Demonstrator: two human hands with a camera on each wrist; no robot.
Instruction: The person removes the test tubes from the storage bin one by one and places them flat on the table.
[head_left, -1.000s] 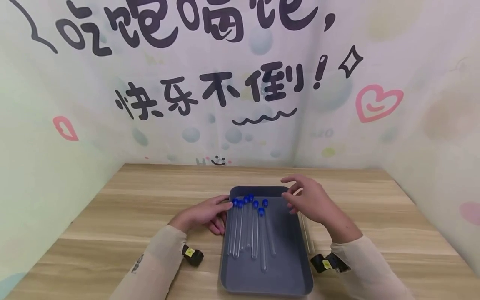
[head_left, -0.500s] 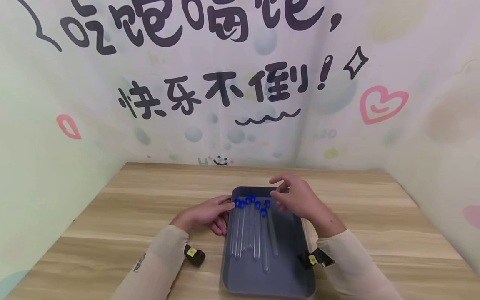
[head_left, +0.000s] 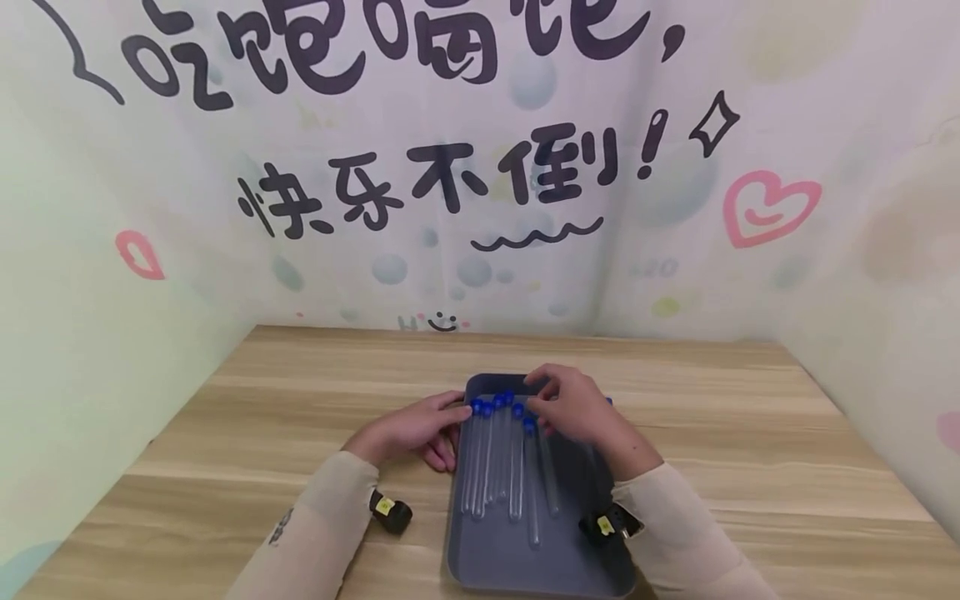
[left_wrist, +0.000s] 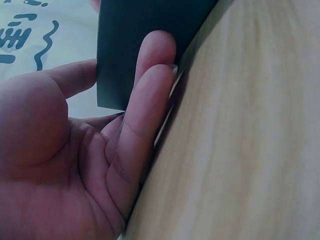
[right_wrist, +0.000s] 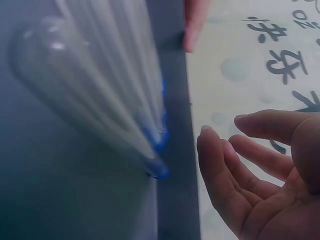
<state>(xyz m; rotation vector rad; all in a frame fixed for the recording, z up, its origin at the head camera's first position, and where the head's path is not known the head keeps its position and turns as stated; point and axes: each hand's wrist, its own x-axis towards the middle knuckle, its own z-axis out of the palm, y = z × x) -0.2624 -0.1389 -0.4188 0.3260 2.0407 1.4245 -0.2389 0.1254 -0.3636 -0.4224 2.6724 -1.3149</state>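
Left hand (head_left: 412, 429): grasps the tray (head_left: 491, 562) at its left wall near the far left corner, thumb on the rim, fingers against the outer face. The hold sits at one end only. Risk: a push near the opposite corner could swivel the tray on the table (head_left: 300, 392); the likely cause is the lack of any visible restraint at the near end.

Tubes (head_left: 515, 475): seven lie in the tray, crowded toward its left edge, with the blue caps (head_left: 517, 411) toward the far edge. Several are touching or nearly so. Risk: disturbing one may roll its neighbours, since the bodies appear round and no divider separates them.

Rightmost tube (head_left: 552, 492): lies slightly apart from the group, its capped end hidden by the hand above. Risk: a mistimed pinch could knock it leftward into the next tube, because clearance at the caps is small.

Right hand (head_left: 573, 408): unloaded, above the tray toward the far right corner. Thumb and fingers are curved and separated, with nothing between them.

Right wrist camera (head_left: 602, 525): overhangs the tray's right side. Risk: if the forearm dips, the housing could strike the rim and jolt the contents.

Blue cap beyond the hand (head_left: 609, 402): shows outside the tray's right edge; its tube is hidden. Risk: a sideways sweep of the wrist could roll that item toward the table's right edge.
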